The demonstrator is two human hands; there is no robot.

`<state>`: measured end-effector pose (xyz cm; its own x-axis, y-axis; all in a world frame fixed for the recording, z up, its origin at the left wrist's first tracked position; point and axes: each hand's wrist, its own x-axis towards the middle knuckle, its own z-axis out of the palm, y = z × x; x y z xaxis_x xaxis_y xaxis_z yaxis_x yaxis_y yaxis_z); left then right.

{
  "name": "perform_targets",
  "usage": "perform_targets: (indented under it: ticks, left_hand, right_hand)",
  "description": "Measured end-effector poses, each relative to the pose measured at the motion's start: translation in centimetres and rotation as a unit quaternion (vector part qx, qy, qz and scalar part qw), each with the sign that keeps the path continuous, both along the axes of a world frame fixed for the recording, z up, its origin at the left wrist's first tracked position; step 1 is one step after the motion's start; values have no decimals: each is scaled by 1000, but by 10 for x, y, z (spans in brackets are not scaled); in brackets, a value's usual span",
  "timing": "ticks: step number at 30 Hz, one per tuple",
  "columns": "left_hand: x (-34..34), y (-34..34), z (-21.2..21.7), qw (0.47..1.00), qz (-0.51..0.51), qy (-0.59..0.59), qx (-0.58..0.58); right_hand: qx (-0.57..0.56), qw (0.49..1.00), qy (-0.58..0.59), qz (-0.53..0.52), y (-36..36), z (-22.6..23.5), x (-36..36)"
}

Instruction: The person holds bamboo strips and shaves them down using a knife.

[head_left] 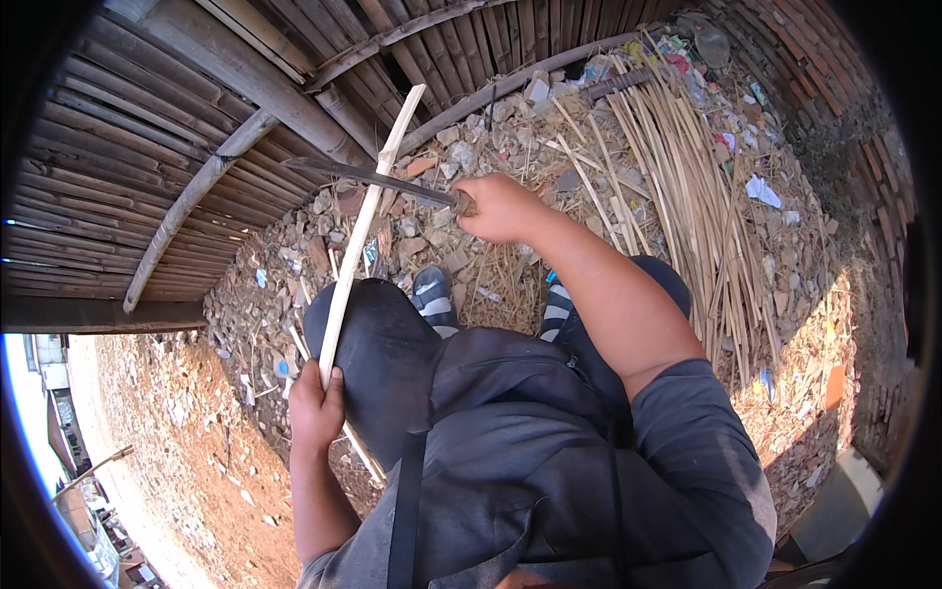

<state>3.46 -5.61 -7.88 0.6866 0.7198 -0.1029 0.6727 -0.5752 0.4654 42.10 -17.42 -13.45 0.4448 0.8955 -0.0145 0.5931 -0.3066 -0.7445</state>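
Room lies open over the debris-strewn ground [498, 280] between the right grip [500, 208] and the sandals [435, 295]. Leftward, the long-bladed knife [417, 189] crosses the bamboo strip [351, 260], barring the way, with the bamboo-slat wall [128, 187] beyond. Split-bamboo pieces [692, 196] crowd the right; outside the left grip [317, 404], passage is unobstructed.

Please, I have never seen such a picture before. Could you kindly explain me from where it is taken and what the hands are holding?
There is no machine here: a person works with two bare hands. A wide fisheye camera on the head looks down, so straight edges bend and the rim is black. The left hand grips the lower part of a long pale strip. The right hand holds a bladed tool by its handle; its blade crosses the strip in this view. On the stony ground, more pale strips lie in a pile to the right.
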Motion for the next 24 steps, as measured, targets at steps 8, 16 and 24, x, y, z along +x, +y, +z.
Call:
perform_targets:
  ticks: [8,16,24]
  left_hand:
    - [0,-1,-1,1000,-8,0,20]
    - [0,0,0,1000,0,8,7]
    - [3,0,3,999,-22,22,37]
  right_hand:
    - [-24,997,-63,-31,-8,5,22]
    - [-62,998,-32,6,-2,20,-3]
    - [-45,997,-30,-54,-11,3,33]
